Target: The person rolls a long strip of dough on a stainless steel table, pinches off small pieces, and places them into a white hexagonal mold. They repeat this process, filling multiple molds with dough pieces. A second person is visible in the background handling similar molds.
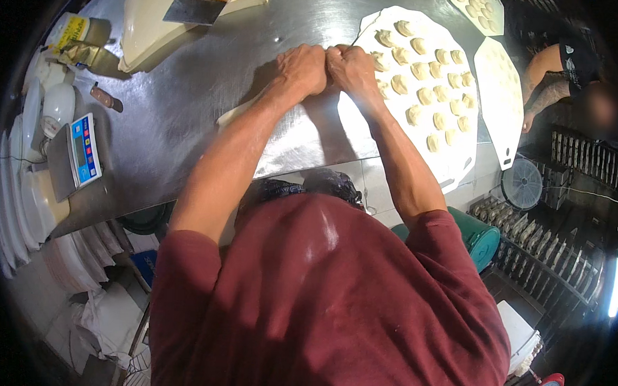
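My left hand [304, 68] and my right hand [351, 67] meet knuckle to knuckle over a stainless steel table [179, 107], fingers curled downward. A pale dough strip [230, 116] lies on the steel under my left forearm and runs up toward my left hand, which appears closed around its far end. My right hand's fingertips are hidden, so its contents do not show. Just right of it, and partly behind it, lies a white board [442, 169] with a handle slot. Many small dough pieces [420, 71] sit on this board in loose rows.
A large dough slab [151, 21] bears a wooden-handled dough scraper [198, 8]. Left are a brown-handled tool [106, 98], a digital scale [83, 149] and a yellow-labelled tub [69, 31]. Another board [498, 97] lies right, near a co-worker's hand [528, 121]. A green lidded bin [478, 240] stands below.
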A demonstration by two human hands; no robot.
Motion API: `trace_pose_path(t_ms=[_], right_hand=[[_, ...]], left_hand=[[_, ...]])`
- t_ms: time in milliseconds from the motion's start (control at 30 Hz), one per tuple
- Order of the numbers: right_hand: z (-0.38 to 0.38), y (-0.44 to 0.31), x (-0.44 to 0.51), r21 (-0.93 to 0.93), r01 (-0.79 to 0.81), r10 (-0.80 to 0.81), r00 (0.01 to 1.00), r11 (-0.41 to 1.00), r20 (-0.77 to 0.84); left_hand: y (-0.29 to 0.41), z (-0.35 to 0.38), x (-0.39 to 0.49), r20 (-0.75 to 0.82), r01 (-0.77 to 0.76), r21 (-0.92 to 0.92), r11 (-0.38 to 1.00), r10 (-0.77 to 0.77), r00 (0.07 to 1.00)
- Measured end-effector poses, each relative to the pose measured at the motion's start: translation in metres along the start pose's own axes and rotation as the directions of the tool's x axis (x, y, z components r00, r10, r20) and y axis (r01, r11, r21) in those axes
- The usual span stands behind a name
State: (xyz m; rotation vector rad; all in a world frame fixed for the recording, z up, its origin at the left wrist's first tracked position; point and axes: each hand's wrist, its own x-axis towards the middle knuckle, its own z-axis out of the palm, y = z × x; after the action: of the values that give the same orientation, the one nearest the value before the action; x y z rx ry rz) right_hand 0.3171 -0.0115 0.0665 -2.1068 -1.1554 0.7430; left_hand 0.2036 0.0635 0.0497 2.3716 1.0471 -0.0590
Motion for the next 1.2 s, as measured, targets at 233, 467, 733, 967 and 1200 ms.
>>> trace_pose_path(t_ms=[233,467,733,967,1200], right_hand=[[-0.074,0.012,-0.056,-0.025,0.487,-0.389,0.727,0.873,0.566],[-0.174,0.185,0.123,-0.164,0.049,-0.108,0.921,0.985,-0.375],[-0.137,0.096,0.119,-0.249,-0.01,-0.089,0.919,0.968,-0.383],[0.048,0.021,-0.01,0.215,0.145,-0.2,0.944,0.966,0.262],[0.037,0.022,0.025,0.115,0.168,-0.171,0.985,0.979,0.011]], left_hand=[[-0.013,0.014,0.007,-0.086,0.025,-0.013,1.0,-0.026,0.996],[-0.027,0.046,-0.041,-0.366,0.108,-0.044,0.993,-0.116,0.923],[-0.037,0.028,-0.037,-0.322,0.088,-0.364,0.927,-0.214,0.922],[-0.026,0.031,-0.076,-0.419,-0.047,-0.565,0.824,-0.238,0.876],[-0.016,0.01,-0.013,-0.113,0.151,-0.165,0.975,-0.17,0.979]])
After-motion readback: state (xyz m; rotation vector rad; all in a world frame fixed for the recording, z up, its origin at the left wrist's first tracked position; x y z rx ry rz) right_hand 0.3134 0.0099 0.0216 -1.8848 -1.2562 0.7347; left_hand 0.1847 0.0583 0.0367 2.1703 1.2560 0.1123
